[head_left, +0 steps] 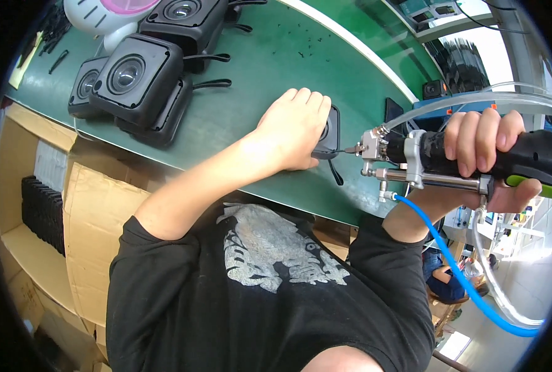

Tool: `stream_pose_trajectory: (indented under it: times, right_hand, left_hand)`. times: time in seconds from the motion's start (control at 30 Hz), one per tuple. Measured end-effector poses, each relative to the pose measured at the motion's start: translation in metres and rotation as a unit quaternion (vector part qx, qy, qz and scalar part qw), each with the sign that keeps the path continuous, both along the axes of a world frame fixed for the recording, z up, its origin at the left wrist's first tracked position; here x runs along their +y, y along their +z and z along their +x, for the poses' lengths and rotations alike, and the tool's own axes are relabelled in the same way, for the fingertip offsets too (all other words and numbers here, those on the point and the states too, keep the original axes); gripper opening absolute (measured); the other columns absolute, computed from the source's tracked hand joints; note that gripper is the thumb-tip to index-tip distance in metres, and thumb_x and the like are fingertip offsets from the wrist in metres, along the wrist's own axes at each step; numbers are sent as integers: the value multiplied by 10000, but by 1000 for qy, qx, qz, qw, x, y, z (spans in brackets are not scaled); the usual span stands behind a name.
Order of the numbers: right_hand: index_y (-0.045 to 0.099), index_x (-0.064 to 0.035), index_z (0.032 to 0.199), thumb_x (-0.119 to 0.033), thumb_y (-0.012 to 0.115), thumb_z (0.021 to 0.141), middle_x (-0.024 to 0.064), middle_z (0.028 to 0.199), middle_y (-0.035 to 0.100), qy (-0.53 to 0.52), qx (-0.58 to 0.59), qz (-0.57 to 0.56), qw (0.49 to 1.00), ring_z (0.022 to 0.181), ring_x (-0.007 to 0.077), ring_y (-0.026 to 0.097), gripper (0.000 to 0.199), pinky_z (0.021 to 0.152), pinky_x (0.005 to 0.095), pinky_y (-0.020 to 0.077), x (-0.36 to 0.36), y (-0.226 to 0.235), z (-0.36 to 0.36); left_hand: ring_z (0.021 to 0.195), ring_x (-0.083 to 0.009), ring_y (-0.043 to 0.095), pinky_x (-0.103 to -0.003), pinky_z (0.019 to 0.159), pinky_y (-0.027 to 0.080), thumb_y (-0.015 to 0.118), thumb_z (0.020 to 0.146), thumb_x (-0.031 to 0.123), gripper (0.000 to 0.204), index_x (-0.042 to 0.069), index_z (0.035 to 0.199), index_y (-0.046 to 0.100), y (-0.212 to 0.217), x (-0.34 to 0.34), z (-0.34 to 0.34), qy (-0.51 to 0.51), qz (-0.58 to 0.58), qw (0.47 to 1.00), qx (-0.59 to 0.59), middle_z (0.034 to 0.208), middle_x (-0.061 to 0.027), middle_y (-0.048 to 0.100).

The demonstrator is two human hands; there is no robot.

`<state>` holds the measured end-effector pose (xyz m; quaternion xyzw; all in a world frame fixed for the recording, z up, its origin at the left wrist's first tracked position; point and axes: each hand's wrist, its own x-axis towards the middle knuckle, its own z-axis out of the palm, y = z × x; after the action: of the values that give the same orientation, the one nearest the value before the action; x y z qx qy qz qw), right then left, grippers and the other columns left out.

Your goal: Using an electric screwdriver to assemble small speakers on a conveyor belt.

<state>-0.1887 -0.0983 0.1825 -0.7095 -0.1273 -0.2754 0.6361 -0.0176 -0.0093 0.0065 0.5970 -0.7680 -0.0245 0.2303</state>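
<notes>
The person wore a loose black T-shirt with short sleeves; a large, mottled silver-grey print with jagged, streaked edges spread across its front, and the left hand and right hand were bare

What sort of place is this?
Likely an assembly workshop: a hose-fed power driver, stacked black speaker-like units on a green workbench, and an open cardboard carton beside it.
</notes>
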Motion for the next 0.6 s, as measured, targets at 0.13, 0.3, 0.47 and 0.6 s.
stream_pose_trajectory:
  times: [0.13, 0.3, 0.47, 0.6]
  right_hand:
    - [477, -65, 1081, -620, 669, 840, 24, 821, 533, -31, 11, 12, 999, 658, 153, 557, 635, 643, 338, 436, -1, 19, 2]
    - [476, -27, 1069, -481, 615, 852, 75, 812, 552, -295, -39, -4, 955, 639, 198, 577, 522, 609, 361, 464, -2, 80, 6]
    - [483, -90, 1028, -217, 848, 722, 7, 837, 558, 89, -34, -72, 993, 728, 120, 561, 493, 739, 292, 405, -55, 60, 13]
    - [510, -81, 1060, -396, 855, 691, -2, 875, 555, 143, -16, -65, 987, 754, 124, 557, 596, 755, 296, 393, -66, 53, 30]
  left_hand:
    - [1116, -294, 521, -366, 1011, 410, 847, 637, 405, 887, -95, 1266, 469, -2, -11, -3, -45, 21, 998, 31, 1140, -168, 550]
    - [1239, -385, 457, -441, 1089, 377, 852, 647, 436, 1041, -141, 1351, 348, -10, -5, 3, -81, -56, 982, 163, 1292, -246, 472]
    - [1301, -404, 433, -423, 1094, 386, 862, 671, 377, 965, -103, 1350, 373, 2, 9, 27, -56, 102, 958, 260, 1371, -264, 437]
    - [1250, -379, 487, -410, 1058, 416, 886, 634, 361, 927, -67, 1319, 429, -4, 12, 27, -38, 93, 954, 284, 1333, -229, 476]
